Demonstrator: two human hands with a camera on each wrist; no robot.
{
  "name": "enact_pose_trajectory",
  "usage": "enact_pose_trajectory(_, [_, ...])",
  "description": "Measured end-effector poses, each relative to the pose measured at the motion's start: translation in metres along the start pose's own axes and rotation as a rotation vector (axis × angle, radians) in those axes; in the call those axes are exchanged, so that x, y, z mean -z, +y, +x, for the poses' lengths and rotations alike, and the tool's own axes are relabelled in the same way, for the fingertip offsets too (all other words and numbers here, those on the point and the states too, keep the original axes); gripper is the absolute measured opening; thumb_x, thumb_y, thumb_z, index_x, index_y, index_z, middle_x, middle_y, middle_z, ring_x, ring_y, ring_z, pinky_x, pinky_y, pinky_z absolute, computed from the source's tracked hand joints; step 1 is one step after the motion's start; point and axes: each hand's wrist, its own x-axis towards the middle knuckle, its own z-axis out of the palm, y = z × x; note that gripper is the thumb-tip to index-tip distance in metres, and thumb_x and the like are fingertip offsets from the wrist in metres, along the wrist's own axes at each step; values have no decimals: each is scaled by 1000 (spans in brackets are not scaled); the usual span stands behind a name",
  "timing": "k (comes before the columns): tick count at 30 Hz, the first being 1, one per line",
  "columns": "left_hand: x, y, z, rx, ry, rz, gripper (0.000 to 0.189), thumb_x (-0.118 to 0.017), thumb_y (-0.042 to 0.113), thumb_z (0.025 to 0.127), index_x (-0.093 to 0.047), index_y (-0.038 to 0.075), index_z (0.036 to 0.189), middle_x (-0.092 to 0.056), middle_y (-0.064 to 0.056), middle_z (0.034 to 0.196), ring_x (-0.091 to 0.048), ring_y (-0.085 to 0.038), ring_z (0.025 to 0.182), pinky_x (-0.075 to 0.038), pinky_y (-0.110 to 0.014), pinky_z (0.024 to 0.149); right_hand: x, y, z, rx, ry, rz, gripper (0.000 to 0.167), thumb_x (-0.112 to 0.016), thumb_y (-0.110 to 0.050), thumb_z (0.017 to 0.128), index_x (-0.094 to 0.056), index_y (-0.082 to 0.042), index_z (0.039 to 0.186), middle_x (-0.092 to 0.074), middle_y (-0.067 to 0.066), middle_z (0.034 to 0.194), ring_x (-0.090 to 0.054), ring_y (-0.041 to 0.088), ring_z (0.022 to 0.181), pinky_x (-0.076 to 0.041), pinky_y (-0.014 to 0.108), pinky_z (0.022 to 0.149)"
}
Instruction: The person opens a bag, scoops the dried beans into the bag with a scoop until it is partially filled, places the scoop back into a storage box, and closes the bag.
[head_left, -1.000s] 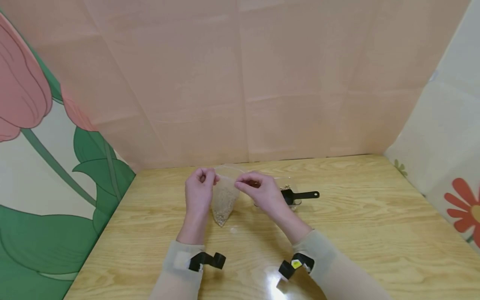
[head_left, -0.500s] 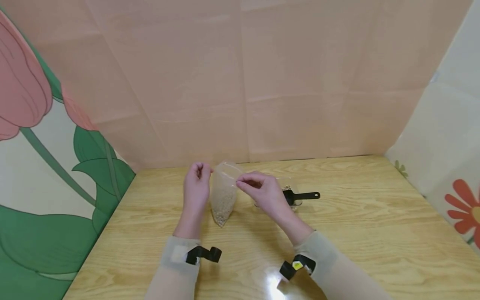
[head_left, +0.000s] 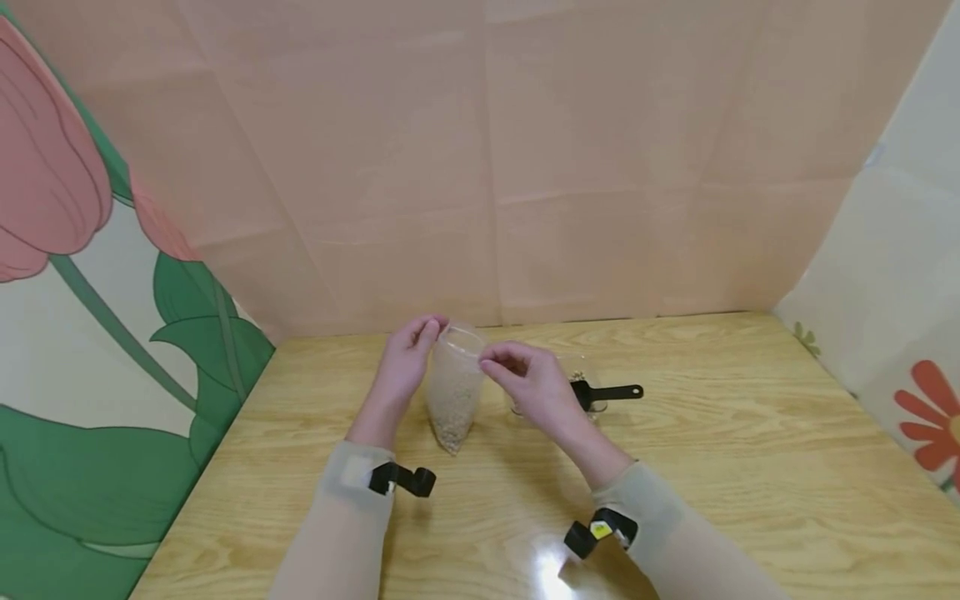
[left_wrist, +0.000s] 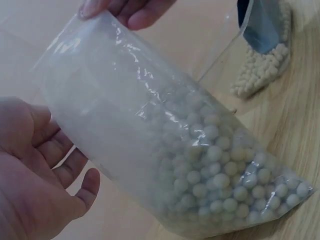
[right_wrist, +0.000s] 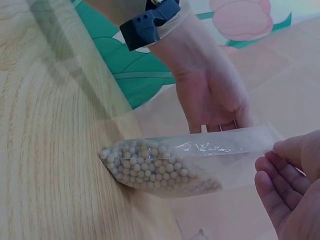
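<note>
A clear plastic bag [head_left: 455, 392], partly filled with small round beige balls [left_wrist: 220, 185], stands with its narrow lower corner on the table. My right hand [head_left: 532, 387] pinches the bag's upper right rim between thumb and fingertips, as the right wrist view also shows [right_wrist: 295, 180]. My left hand [head_left: 405, 358] is at the upper left of the bag, fingertips by the rim. In the left wrist view, the left hand [left_wrist: 40, 175] has loosely bent fingers along and behind the bag's edge. Some of its fingertips are hidden, and I see no firm grip.
Behind my right hand sits a clear container [head_left: 588, 364] with more beige balls [left_wrist: 262, 67] and a black scoop [head_left: 611, 392], its handle pointing right. The wooden table [head_left: 712, 450] meets a pink backdrop [head_left: 600, 167]. Each wrist carries a black camera mount.
My left hand came away from the bag's left rim, then moved forward and right, back to it. The bag's mouth has opened rounder. My right hand keeps its pinch almost in place.
</note>
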Motion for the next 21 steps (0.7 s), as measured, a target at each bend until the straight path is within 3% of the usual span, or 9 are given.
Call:
enact_pose_trajectory(8, [-2, 0, 7, 4, -43, 4, 40, -54, 26, 118, -68, -4, 140, -69, -20, 144, -58, -34, 143, -38, -48, 124, 4, 0, 1, -5, 15, 25, 13, -77, -15, 106, -82, -10, 117, -80, 3, 111, -75, 21, 106, -60, 40, 95])
enact_pose_trajectory(13, [-2, 1, 8, 25, -54, 6, 38, -55, 27, 118, -69, -1, 140, -70, -16, 142, -57, -31, 144, -37, -48, 125, 6, 0, 2, -22, 7, 22, 15, -77, -16, 106, -82, -10, 119, -80, 3, 113, -75, 21, 107, -60, 42, 97])
enact_pose_trajectory(21, [-4, -1, 9, 52, -26, -4, 31, -61, 20, 115, -70, 1, 138, -75, -14, 132, -63, -29, 135, -44, -47, 120, 10, 1, 2, -22, 11, 2, 16, -76, -20, 107, -82, -12, 120, -80, 1, 114, -74, 21, 109, -60, 45, 97])
